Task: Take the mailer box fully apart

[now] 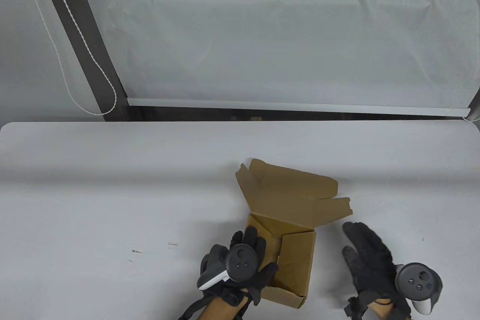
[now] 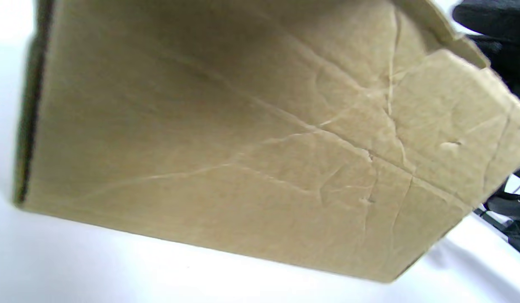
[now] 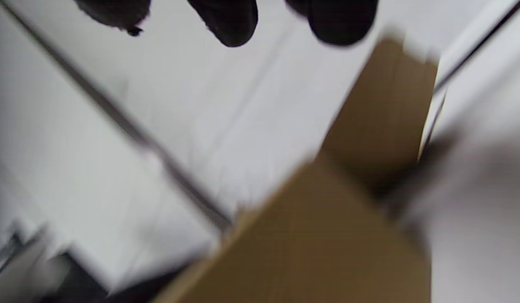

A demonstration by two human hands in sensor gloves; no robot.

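Creased brown cardboard fills the left wrist view, one outer wall of the mailer box (image 2: 243, 147), standing on the white table (image 2: 96, 265) with a dark folded edge down its left side. From above, the table (image 1: 93, 192) spreads pale and wide, and the mailer box (image 1: 296, 260) sits near its front edge between the two hands, its lid (image 1: 292, 192) swung open and leaning away toward the far side, tuck flaps showing at the lid's ends. Inside the tray, one inner side flap is folded in at an angle. At the box's left wall the left hand (image 1: 243, 260) reaches over the rim, fingers going down into the tray; the tracker (image 1: 240, 260) on its back hides whether those fingers grip the wall or only rest on it, so I cannot tell. Just right of the box and apart from it, the right hand (image 1: 369, 260) is spread flat, fingers extended toward the lid, holding nothing. Its gloved fingertips (image 3: 232, 23) hang blurred at the top of the right wrist view, above the cardboard.
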